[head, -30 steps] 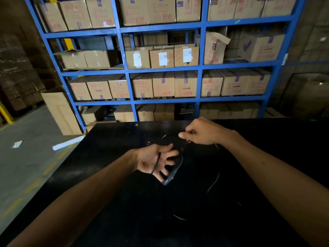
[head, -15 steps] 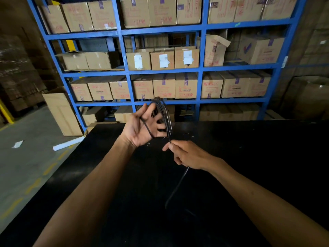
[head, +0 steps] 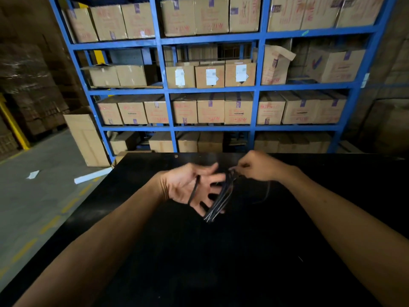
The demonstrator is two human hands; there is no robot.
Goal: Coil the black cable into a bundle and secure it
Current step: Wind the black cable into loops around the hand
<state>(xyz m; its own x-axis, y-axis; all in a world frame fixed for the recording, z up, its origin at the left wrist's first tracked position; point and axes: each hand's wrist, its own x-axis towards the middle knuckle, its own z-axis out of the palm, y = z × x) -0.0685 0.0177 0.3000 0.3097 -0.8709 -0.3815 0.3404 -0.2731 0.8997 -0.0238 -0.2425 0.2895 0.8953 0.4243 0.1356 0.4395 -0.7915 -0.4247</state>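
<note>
Head view: the black cable [head: 222, 196] is seen looped around the spread fingers of the left hand [head: 191, 187], held palm-up over the black table [head: 221, 262]. A strand is pinched by the right hand [head: 259, 168], fingers closed, just beside.

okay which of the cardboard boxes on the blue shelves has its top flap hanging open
The tall tilted cardboard box on the second shelf, right of the three white-labelled boxes. Its flap sticks out; those three look closed.
</note>
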